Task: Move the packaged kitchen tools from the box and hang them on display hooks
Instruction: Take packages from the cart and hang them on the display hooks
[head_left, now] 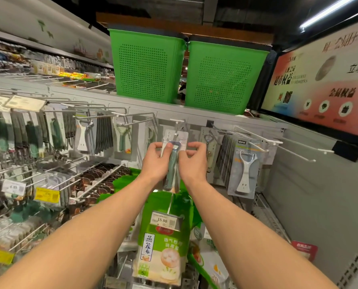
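Packaged kitchen tool [171,168] is pinched at its top by curled fingers of left hand [155,162] and right hand [193,163].

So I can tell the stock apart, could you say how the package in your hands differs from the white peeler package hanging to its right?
The held package carries a green-handled tool; the white peeler package carries a white one. The held package is pinched by the left hand and right hand; the white peeler package hangs free. Both are carded tools.
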Demonstrator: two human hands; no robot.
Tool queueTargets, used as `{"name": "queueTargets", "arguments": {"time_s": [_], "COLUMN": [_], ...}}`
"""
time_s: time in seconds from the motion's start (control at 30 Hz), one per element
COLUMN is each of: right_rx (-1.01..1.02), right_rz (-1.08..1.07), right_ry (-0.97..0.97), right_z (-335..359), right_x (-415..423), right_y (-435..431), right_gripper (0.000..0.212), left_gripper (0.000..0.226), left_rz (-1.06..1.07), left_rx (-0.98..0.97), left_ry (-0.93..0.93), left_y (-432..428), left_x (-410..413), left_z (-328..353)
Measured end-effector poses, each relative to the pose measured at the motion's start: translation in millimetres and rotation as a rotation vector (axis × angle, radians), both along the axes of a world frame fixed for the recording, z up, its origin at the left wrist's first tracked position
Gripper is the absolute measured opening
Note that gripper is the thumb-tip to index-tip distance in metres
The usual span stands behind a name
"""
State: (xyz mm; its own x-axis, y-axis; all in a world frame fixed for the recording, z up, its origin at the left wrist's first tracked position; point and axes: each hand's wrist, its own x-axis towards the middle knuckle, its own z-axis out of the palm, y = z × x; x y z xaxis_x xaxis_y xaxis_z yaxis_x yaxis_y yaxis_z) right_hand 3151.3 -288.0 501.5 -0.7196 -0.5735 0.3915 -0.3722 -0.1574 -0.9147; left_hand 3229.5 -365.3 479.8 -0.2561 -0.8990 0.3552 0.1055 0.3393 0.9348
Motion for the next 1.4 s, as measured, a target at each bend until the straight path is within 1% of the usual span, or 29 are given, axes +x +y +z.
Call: {"name": "queueTargets", "arguments": {"time_s": [0.1, 0.2, 0.3, 0.37, 0.43, 0.53, 0.6, 0.67, 0.7, 0.8, 0.83, 0.9, 0.97, 1.0, 1.1, 1.23, 1.33, 1.4], "right_rx": [0.024, 0.051, 0.077, 0.117, 0.177, 0.202, 0.211, 0.246, 0.258, 0.223, 0.212, 0.168, 0.193, 0.195, 0.156, 0.211, 0.172, 0.182], "right_rz": [-0.049, -0.095, -0.142, -0.156, -0.150, -0.128, -0.102, -0.064, -0.045, -0.045, -0.079, -0.144, -0.188, -0.221, -0.278, -0.396, -0.530, -0.619], "right_ry": [0.034, 0.030, 0.016, 0.002, -0.019, -0.055, -0.048, 0.015, 0.017, -0.030, -0.063, -0.134, -0.083, -0.061, -0.106, -0.107, -0.172, -0.220], "right_z": [-5.7, -7.8, -9.4, -8.4, -7.2, -6.1, -6.8, -5.8, -6.6, -13.0, -13.3, -17.3, -23.1, -26.2, -32.0, -51.1, -77.7, -95.7], "right_x": [-12.3, -27.4, -44.5, -56.0, -66.5, -75.9, -82.3, -87.3, -90.3, -98.6, -96.4, -94.1, -91.1, -90.2, -83.1, -77.4, -74.0, -68.5], "right_y": [-19.9, -46.1, -72.9, -90.0, -107.0, -128.1, -137.1, -142.2, -144.4, -151.7, -149.6, -140.1, -117.9, -103.1, -45.7, 59.0, 142.0, 200.2], "right_gripper": [0.011, 0.012, 0.025, 0.033, 0.035, 0.040, 0.041, 0.039, 0.038, 0.038, 0.037, 0.032, 0.032, 0.033, 0.026, 0.024, 0.017, 0.018], "left_gripper": [0.032, 0.031, 0.014, 0.010, 0.018, 0.029, 0.031, 0.034, 0.034, 0.036, 0.036, 0.034, 0.027, 0.025, 0.017, 0.021, 0.017, 0.018], "left_rz": [0.027, 0.064, 0.096, 0.075, 0.053, 0.016, -0.022, -0.065, -0.074, -0.058, -0.043, 0.028, 0.053, 0.025, -0.035, -0.168, -0.277, -0.381], "left_rx": [0.023, -0.013, -0.104, -0.119, -0.127, -0.121, -0.115, -0.098, -0.095, -0.105, -0.092, -0.065, -0.022, 0.014, 0.062, 0.022, 0.027, -0.002], "left_ry": [0.012, -0.025, -0.108, -0.124, -0.158, -0.228, -0.246, -0.229, -0.231, -0.239, -0.238, -0.241, -0.220, -0.206, -0.214, -0.307, -0.350, -0.398], "left_y": [-23.1, -44.5, -66.7, -83.5, -103.6, -131.0, -142.6, -147.3, -148.4, -149.2, -149.6, -145.5, -129.5, -115.0, -63.6, 22.8, 104.2, 160.0], "left_x": [-14.6, -30.0, -46.3, -57.8, -68.9, -84.0, -91.8, -95.5, -96.6, -97.8, -98.2, -98.5, -98.6, -98.7, -98.2, -106.4, -113.5, -121.1], "left_z": [-3.6, -3.8, -5.8, -6.9, -8.2, -10.4, -11.2, -11.0, -11.1, -13.0, -13.7, -15.9, -19.8, -20.5, -25.2, -37.7, -54.0, -71.2]}}
